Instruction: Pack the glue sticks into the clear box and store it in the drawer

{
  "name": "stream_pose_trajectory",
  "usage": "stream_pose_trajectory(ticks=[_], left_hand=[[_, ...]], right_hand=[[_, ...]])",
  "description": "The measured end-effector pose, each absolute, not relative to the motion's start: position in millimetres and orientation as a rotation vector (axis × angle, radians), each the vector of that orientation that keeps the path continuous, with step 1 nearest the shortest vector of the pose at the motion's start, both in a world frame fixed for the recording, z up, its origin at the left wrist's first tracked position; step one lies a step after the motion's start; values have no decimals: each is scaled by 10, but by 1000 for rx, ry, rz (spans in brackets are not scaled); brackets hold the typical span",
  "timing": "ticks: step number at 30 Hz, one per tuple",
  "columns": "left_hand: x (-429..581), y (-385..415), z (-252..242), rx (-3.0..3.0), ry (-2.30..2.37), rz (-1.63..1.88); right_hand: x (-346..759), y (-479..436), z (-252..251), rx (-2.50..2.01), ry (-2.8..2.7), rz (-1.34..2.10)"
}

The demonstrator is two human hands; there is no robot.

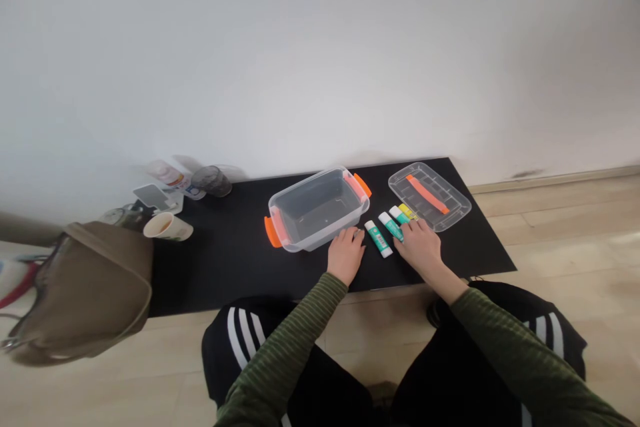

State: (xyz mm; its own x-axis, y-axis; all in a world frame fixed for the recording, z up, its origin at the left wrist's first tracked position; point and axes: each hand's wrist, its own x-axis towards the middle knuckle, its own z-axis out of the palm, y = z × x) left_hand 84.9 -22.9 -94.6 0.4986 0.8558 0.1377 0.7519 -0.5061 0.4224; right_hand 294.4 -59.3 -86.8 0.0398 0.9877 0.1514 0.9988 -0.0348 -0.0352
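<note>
A clear plastic storage box with orange side latches stands uncovered on the black table, and nothing shows inside it. My left hand rests at its near right side, fingers loosely bent and thumb apart, holding nothing. Right of it lies a green-and-white glue stick. My right hand is closed over the lower ends of more sticks: a second green glue stick, a third glue stick and a yellow stick. My fingers partly hide these.
The clear box lid with an orange handle lies at the right of the black table. At the left are a paper cup with drink, a dark cup, a white bottle, a white phone-like object and a brown bag.
</note>
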Motion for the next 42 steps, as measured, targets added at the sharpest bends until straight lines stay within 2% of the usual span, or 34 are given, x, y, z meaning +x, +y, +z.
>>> stream_pose_trajectory(ticks=[4,9,16,25,30,35,42], left_hand=[[849,-242,-950,2455,1410,392],[814,-216,-936,2338,1444,347],[736,-201,-895,2065,1379,616],[731,-146,-978,1158,1152,910],[803,-186,-944,807,1010,954],[837,-251,-841,706,887,927],[812,-243,-768,719,865,924]], right_hand=[[2949,-557,-851,-2179,-2083,-178],[2835,-586,-818,-1942,-2159,-85],[2605,-627,-915,-2022,-2202,88],[2636,-640,-854,-2161,-2070,346],[2722,-768,-750,-1951,-1944,485],[2728,-900,-669,-1740,-1956,511],[2777,-933,-670,-1663,-2002,488]])
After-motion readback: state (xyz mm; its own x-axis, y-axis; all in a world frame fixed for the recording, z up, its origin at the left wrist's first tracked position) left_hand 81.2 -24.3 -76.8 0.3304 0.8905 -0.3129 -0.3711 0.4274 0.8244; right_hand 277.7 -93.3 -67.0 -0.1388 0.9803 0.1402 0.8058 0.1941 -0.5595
